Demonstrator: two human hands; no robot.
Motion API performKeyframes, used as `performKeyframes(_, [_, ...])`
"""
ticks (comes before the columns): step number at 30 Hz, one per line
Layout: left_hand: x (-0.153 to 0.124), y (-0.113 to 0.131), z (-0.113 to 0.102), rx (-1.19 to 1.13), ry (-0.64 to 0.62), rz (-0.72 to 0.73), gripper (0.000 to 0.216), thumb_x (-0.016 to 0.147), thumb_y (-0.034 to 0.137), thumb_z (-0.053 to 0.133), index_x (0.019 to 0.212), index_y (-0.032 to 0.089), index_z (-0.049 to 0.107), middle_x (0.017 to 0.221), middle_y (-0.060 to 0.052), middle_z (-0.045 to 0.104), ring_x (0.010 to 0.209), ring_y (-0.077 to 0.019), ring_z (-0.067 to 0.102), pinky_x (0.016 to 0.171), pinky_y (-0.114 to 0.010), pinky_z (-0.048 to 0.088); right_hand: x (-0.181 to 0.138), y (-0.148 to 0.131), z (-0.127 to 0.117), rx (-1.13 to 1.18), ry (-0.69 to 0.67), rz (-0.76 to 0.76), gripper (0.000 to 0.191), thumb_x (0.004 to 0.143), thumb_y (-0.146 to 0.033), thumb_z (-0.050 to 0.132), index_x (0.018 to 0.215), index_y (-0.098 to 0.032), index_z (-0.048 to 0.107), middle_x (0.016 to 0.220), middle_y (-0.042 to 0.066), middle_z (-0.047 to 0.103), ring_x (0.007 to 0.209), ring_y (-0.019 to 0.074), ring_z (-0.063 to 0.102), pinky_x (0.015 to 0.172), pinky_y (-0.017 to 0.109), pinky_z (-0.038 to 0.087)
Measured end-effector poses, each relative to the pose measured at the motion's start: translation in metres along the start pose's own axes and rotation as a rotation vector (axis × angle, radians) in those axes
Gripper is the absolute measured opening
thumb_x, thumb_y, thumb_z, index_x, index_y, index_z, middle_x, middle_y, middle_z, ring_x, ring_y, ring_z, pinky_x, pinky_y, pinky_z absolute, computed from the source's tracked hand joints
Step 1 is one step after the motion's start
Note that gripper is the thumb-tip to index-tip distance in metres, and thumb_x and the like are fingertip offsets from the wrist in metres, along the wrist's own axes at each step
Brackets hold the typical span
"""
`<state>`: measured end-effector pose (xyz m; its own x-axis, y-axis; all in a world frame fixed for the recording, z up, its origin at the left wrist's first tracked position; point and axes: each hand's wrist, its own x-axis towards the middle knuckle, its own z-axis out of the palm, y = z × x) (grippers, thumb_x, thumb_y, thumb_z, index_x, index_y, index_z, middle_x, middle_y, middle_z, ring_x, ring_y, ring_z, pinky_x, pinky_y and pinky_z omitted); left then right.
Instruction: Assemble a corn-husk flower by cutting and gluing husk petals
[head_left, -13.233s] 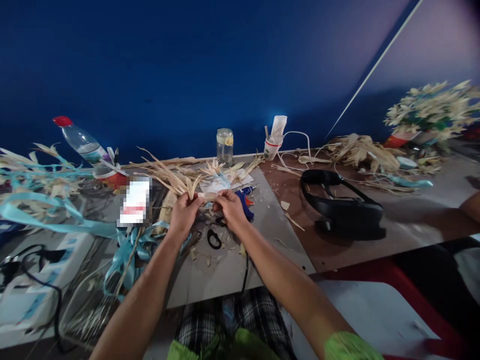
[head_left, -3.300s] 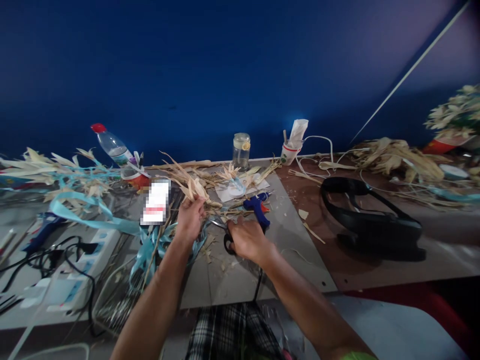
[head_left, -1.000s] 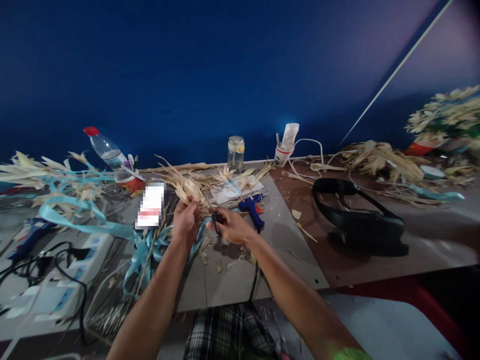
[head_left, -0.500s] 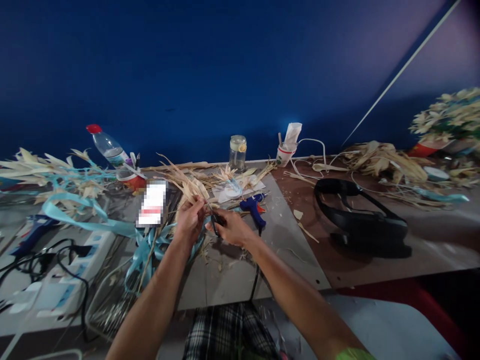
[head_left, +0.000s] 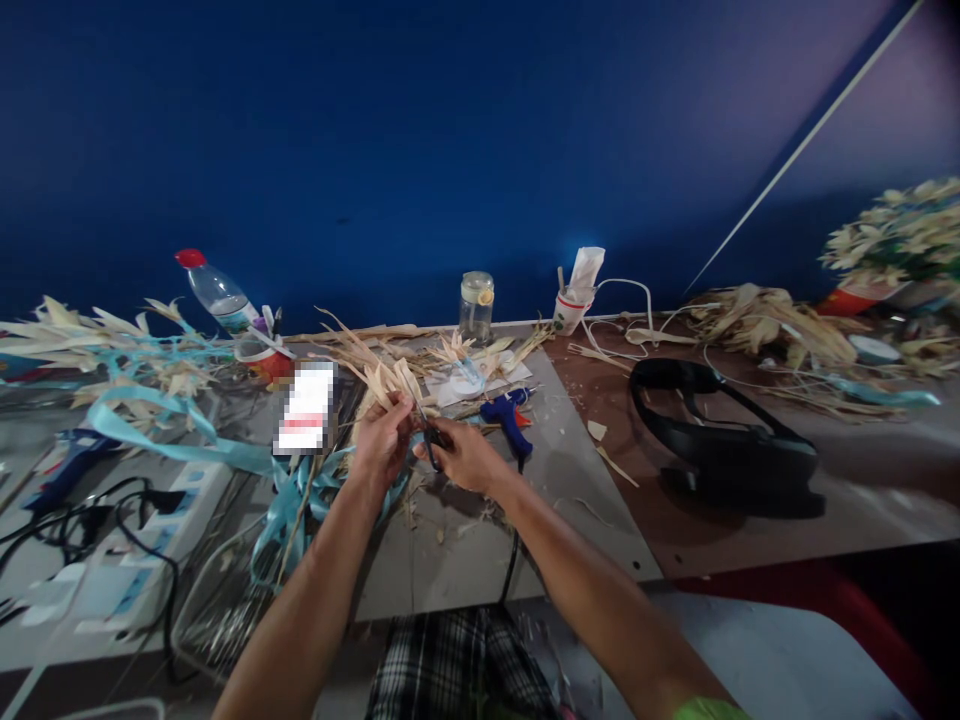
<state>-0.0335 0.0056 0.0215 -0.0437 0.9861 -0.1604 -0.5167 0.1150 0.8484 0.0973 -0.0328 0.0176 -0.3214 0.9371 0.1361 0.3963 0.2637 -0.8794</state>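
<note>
Pinched in my left hand (head_left: 384,440) is a piece of dried corn husk (head_left: 397,380), pale and fanned upward. My right hand (head_left: 469,455) is closed around black-handled scissors (head_left: 433,445), whose blades point up and left beside the husk. Whether the blades touch the husk I cannot tell. Just right of my right hand lies a blue glue gun (head_left: 511,420) with its black cord. Behind my hands, a small husk flower (head_left: 459,352) rests on white paper (head_left: 450,388) among loose husk strips.
A phone (head_left: 306,408) and blue ribbon (head_left: 217,450) lie left of my hands. Farther left are a power strip (head_left: 161,545) and another glue gun (head_left: 67,468). A glass jar (head_left: 475,305) and paper cup (head_left: 570,310) stand at the wall; a black headset-like device (head_left: 724,440) sits right.
The husk piece in my left hand is spread slightly differently at its top. Both hands and the scissors stay in nearly the same place.
</note>
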Motion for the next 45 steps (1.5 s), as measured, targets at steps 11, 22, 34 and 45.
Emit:
performKeyframes(11, [0.001, 0.001, 0.000, -0.039, -0.018, -0.003, 0.032, 0.050, 0.018, 0.076, 0.076, 0.015, 0.058, 0.060, 0.003, 0.058, 0.050, -0.0086, 0.054, 0.050, -0.021, 0.041, 0.000, 0.005, 0.002, 0.038, 0.000, -0.022, 0.027, 0.082, -0.032, 0.049, 0.099, -0.015, 0.060, 0.074, 0.001, 0.061, 0.062, 0.0113, 0.049, 0.060, 0.021, 0.039])
performKeyframes(22, [0.004, -0.003, -0.004, -0.045, -0.025, 0.002, 0.029, 0.051, 0.019, 0.076, 0.072, 0.014, 0.056, 0.051, 0.007, 0.053, 0.044, -0.0052, 0.047, 0.052, -0.021, 0.041, 0.005, 0.015, 0.010, 0.015, 0.072, -0.083, 0.020, 0.080, -0.022, 0.048, 0.093, -0.017, 0.062, 0.078, 0.003, 0.063, 0.069, 0.0144, 0.056, 0.062, 0.022, 0.039])
performKeyframes(34, [0.003, -0.002, -0.005, 0.002, -0.015, -0.009, 0.029, 0.053, 0.021, 0.075, 0.076, 0.014, 0.057, 0.045, 0.009, 0.046, 0.038, -0.0021, 0.038, 0.052, -0.019, 0.041, 0.003, 0.012, 0.009, -0.049, 0.103, -0.013, 0.015, 0.078, -0.021, 0.049, 0.082, -0.018, 0.063, 0.073, 0.002, 0.063, 0.068, 0.0147, 0.057, 0.061, 0.021, 0.039])
performKeyframes(45, [0.008, 0.006, -0.009, 0.006, 0.093, 0.079, 0.032, 0.051, 0.018, 0.074, 0.077, 0.016, 0.054, 0.053, 0.008, 0.049, 0.042, -0.0032, 0.041, 0.049, -0.019, 0.036, -0.001, 0.008, -0.008, -0.379, 0.044, 0.190, 0.034, 0.077, -0.043, 0.055, 0.098, -0.018, 0.061, 0.083, 0.006, 0.068, 0.075, 0.0179, 0.062, 0.063, 0.024, 0.039])
